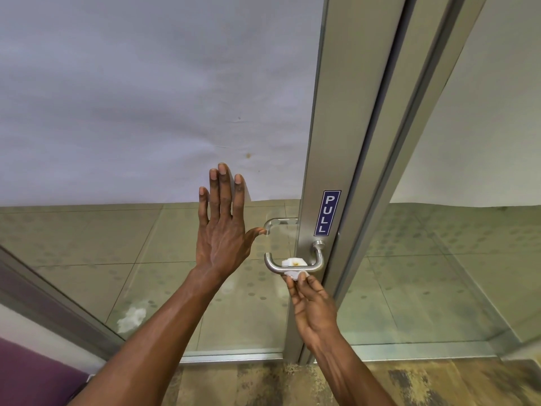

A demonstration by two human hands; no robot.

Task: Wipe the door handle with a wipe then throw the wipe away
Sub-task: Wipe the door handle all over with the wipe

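Note:
A brushed-metal lever door handle (pixel 317 263) sticks out of the grey door frame below a blue PULL sign (pixel 327 213). A small white wipe (pixel 292 266) with a yellowish stain is wrapped over the handle's horizontal bar. My right hand (pixel 311 301) reaches up from below and pinches the wipe's lower end between thumb and fingers. My left hand (pixel 223 227) lies flat against the glass door, fingers spread and pointing up, left of the handle. Its thumb tip is close to a second handle (pixel 276 222) seen through the glass.
The glass door panel (pixel 146 259) has white frosted film (pixel 146 98) on its upper part. A grey metal frame (pixel 345 142) runs vertically to the right. A white smudge (pixel 131 319) marks the lower glass. Tiled floor shows beyond; a purple surface (pixel 35 373) is at lower left.

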